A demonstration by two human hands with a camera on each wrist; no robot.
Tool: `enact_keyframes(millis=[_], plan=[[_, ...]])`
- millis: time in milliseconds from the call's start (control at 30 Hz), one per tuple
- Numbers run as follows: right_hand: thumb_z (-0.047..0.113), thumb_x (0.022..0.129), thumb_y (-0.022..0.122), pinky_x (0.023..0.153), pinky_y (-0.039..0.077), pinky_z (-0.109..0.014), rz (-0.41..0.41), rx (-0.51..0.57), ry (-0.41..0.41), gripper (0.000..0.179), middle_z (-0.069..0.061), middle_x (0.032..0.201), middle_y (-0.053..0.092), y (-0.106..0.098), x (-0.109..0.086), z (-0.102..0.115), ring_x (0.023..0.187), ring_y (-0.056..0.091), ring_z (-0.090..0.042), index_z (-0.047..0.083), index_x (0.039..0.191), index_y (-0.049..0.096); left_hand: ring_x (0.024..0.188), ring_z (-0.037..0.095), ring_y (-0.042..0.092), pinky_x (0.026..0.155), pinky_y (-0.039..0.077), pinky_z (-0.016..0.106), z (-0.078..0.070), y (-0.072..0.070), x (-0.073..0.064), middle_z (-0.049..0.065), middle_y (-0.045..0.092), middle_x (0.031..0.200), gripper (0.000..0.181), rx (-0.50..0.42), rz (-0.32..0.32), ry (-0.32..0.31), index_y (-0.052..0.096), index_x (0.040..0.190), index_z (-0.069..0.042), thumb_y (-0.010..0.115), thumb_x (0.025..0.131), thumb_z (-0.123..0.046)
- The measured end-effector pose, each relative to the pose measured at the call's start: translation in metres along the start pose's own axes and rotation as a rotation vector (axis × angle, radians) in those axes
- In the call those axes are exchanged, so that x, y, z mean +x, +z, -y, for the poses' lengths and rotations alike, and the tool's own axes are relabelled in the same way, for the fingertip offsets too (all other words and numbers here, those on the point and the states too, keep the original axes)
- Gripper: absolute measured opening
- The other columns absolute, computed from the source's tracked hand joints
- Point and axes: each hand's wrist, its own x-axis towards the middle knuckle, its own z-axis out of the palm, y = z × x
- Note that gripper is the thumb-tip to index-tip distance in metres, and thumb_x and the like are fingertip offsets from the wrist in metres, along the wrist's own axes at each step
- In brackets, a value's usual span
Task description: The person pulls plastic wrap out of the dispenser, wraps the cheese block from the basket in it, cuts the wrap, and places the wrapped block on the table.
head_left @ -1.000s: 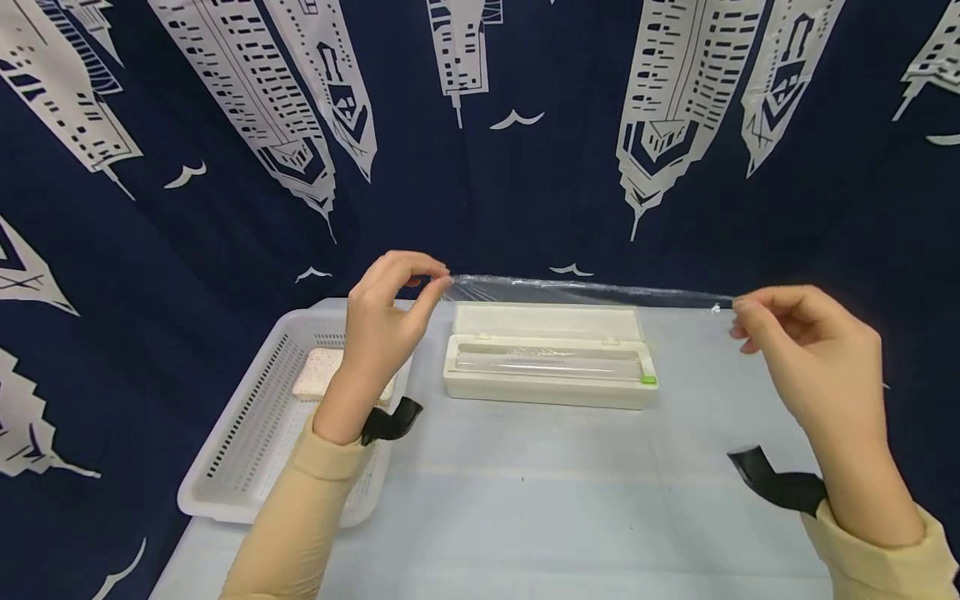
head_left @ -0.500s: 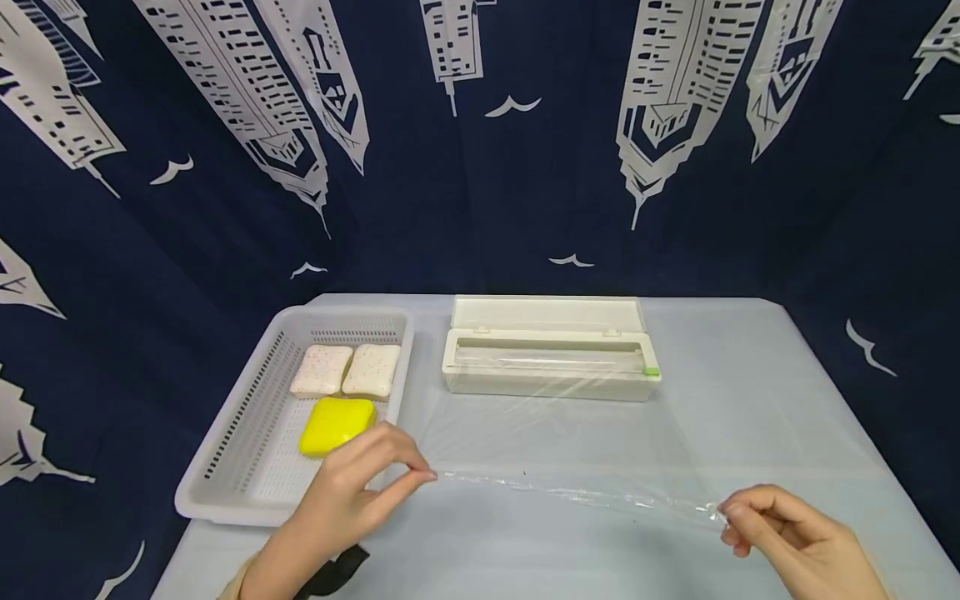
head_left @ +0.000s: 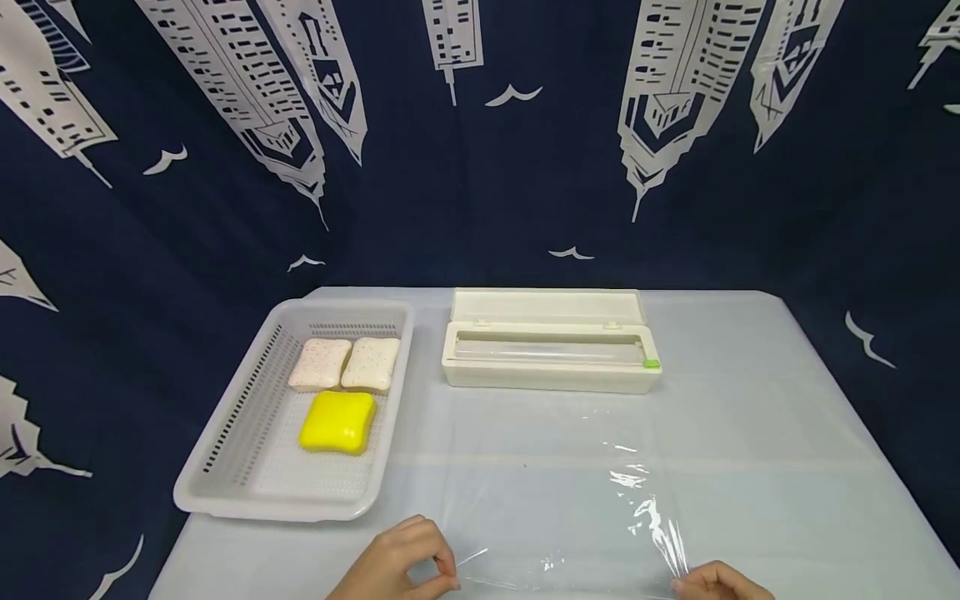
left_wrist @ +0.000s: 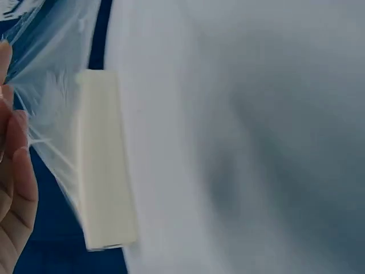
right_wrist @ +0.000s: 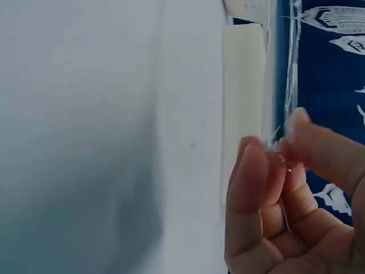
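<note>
A sheet of clear cling film [head_left: 630, 479] stretches from the cream cling film box [head_left: 551, 379] toward the front of the table. Its near left corner is pinched between the thumb and index finger of my left hand [head_left: 408, 562]. On the other side my right hand [head_left: 720, 581] pinches the near right corner, where the film gathers into shiny creases. The box stands with its lid raised, a film roll [head_left: 551, 350] inside and a green piece [head_left: 651, 363] at its right end. In the right wrist view, the bunched film edge [right_wrist: 292, 68] runs up from my fingertips.
Left of the box stands a white perforated basket [head_left: 225, 492]. It holds two pale speckled soap-like bars [head_left: 321, 364] and a glossy yellow one [head_left: 337, 422]. A light cloth covers the table [head_left: 750, 400], and a navy printed curtain [head_left: 480, 192] hangs behind.
Both hands have come down from above the box and back toward the front edge, drawing the film out over the table. The yellow bar, hidden earlier by the left arm, now shows.
</note>
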Motion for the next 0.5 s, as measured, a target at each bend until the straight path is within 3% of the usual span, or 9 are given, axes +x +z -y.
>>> enact_keyframes(millis=[133,200,367,500], plan=[[0.013,0.072,0.078,0.046,0.051,-0.029,0.029,-0.083,0.128,0.025,-0.008,0.065,0.062,0.005,0.009,-0.012,0.051,0.058,-0.014,-0.004,0.080,0.061,0.079,-0.003,0.048,0.070,0.041,0.008,0.009,0.011,-0.013,-0.019,0.054,0.081,0.017,0.117,0.084,-0.082,0.058,0.082,-0.028,0.074,0.080,-0.026],[0.021,0.070,0.080,0.049,0.051,-0.027,0.062,-0.141,0.179,0.033,-0.007,0.068,0.063,0.006,0.014,-0.017,0.055,0.059,-0.013,-0.003,0.083,0.062,0.080,-0.004,0.047,0.072,0.039,0.007,0.015,0.017,-0.016,-0.019,0.053,0.081,0.017,0.209,0.097,-0.054,0.058,0.081,-0.027,0.075,0.078,-0.026],[0.024,0.071,0.080,0.053,0.049,-0.023,0.092,-0.298,0.139,0.038,-0.004,0.074,0.062,0.010,0.022,-0.023,0.060,0.056,-0.010,-0.002,0.089,0.059,0.081,-0.001,0.046,0.075,0.036,0.009,0.026,0.029,-0.022,-0.018,0.052,0.081,0.025,0.425,0.064,0.011,0.056,0.077,-0.025,0.080,0.069,-0.026],[0.034,0.069,0.081,0.058,0.051,-0.027,0.125,-0.362,0.137,0.060,-0.007,0.082,0.060,0.011,0.028,-0.028,0.069,0.058,-0.014,-0.008,0.103,0.054,0.080,0.001,0.046,0.071,0.036,0.009,0.031,0.037,-0.026,-0.016,0.052,0.080,0.027,0.498,0.076,0.000,0.057,0.075,-0.025,0.082,0.066,-0.026]])
